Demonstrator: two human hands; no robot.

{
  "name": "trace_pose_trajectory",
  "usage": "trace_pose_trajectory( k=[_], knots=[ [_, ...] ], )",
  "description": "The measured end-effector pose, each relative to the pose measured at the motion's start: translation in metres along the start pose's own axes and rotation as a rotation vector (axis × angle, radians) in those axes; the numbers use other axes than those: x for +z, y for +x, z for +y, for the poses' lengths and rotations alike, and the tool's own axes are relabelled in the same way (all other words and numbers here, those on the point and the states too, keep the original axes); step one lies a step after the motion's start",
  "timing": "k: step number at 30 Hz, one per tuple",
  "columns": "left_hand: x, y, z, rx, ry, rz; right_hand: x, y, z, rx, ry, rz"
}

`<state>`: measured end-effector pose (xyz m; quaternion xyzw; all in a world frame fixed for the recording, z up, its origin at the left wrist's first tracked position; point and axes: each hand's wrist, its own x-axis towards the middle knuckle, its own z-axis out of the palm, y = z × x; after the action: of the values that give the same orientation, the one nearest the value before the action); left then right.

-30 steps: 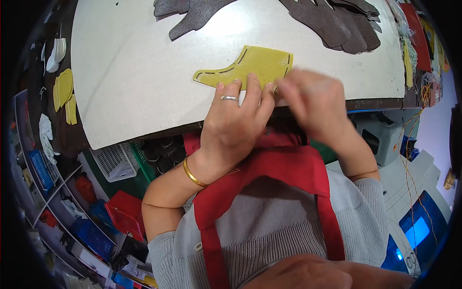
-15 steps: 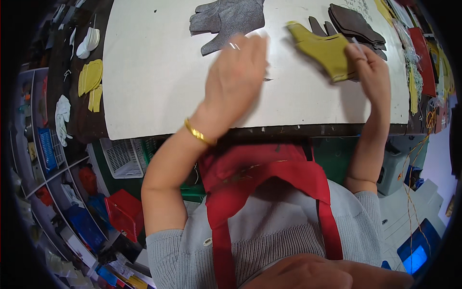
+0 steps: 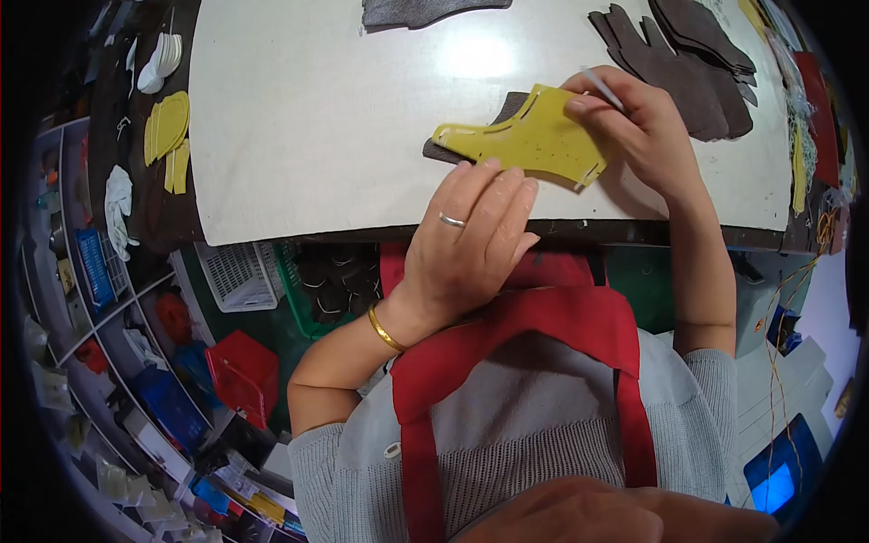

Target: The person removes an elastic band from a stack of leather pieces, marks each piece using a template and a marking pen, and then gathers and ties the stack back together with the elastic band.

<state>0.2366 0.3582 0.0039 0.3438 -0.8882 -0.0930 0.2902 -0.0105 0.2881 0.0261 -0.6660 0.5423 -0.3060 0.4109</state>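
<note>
In my right hand (image 3: 638, 118) is a flat yellow template (image 3: 543, 136) with slots and small holes, pinched at its right end. A slim whitish pen-like stick (image 3: 604, 89) also sits between those fingers. Under the template lies a dark leather piece (image 3: 441, 150), mostly covered, with parts showing at its left end and upper edge. My left hand (image 3: 480, 222) has its fingers stretched out, fingertips at the template's lower edge; whether they press on the leather or the template is hard to tell.
Grey leather pieces (image 3: 425, 11) lie at the far edge of the white board (image 3: 299, 154). Dark brown cut pieces (image 3: 688, 86) are stacked at far right. Yellow templates (image 3: 167, 131) and a white glove (image 3: 119, 208) lie left. Below are a white basket (image 3: 240, 276) and red bin (image 3: 243, 376).
My left hand has come back from the far leather pieces toward the near edge. A dark leather piece now lies there, and my right hand has brought the yellow template leftward over it.
</note>
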Motion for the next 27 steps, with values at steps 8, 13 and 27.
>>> trace_pose_trajectory(
  k=[8, 13, 27],
  knots=[
    [-0.001, -0.006, 0.004, -0.155, 0.042, -0.125, 0.016, 0.017, -0.003, -0.05, -0.262, -0.05],
    [-0.001, -0.001, 0.005, -0.156, 0.047, -0.14, 0.013, 0.018, -0.001, -0.009, -0.361, -0.08],
    [-0.003, 0.034, -0.003, 0.043, 0.327, -0.124, -0.005, 0.01, 0.004, -0.207, -0.568, 0.231]
  ],
)
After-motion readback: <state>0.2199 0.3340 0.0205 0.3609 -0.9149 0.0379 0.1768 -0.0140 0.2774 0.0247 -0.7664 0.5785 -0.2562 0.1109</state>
